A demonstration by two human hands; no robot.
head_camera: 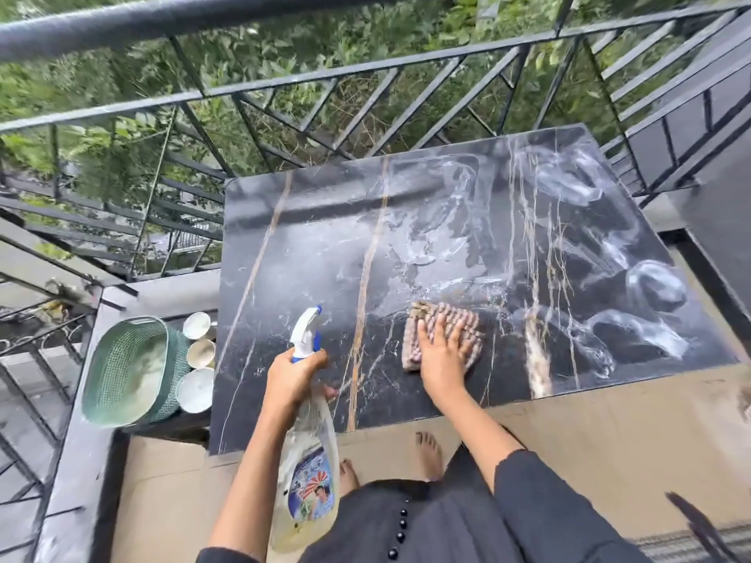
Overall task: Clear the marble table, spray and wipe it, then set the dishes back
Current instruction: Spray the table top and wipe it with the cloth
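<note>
The black marble table point(309, 237) with gold and white veins carries wet streaks across its middle and right side. My right hand point(441, 353) presses flat on a striped brown cloth point(455, 319) near the table's front edge. My left hand point(294, 375) grips the neck of a clear spray bottle point(309, 473) with a white and blue trigger head, held over the table's front left corner. Three pale bowls point(198, 356) stand on a low ledge left of the table, beside a green plastic basket point(130, 369).
A black metal railing point(284, 81) runs along the balcony behind and left of the table, with green foliage beyond. A dark wall point(715, 221) stands at the right. My bare feet point(428, 453) are on the beige floor before the table.
</note>
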